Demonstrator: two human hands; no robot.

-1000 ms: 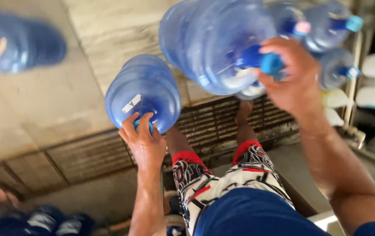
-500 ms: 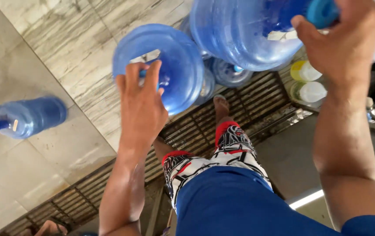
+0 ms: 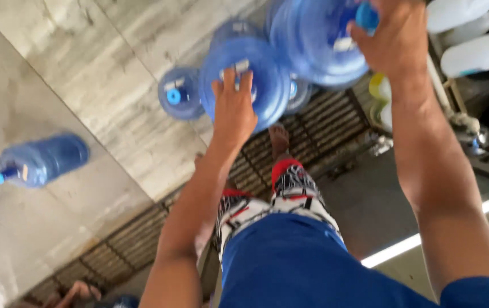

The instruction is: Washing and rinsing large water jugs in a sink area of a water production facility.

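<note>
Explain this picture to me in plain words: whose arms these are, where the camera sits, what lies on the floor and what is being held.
There is no machine here. The camera sits on a person's head and looks straight down, so you see their own arms, blue shirt, patterned shorts and bare feet. Their left hand lies flat against the base of a big blue water jug. Their right hand has its grip around the blue-capped neck of a second blue jug, raised close to the camera. Below, a third jug stands upright on the pale stone floor, and another blue jug lies on its side at the left. The feet stand on a slatted floor grate. White containers sit at the upper right.
</note>
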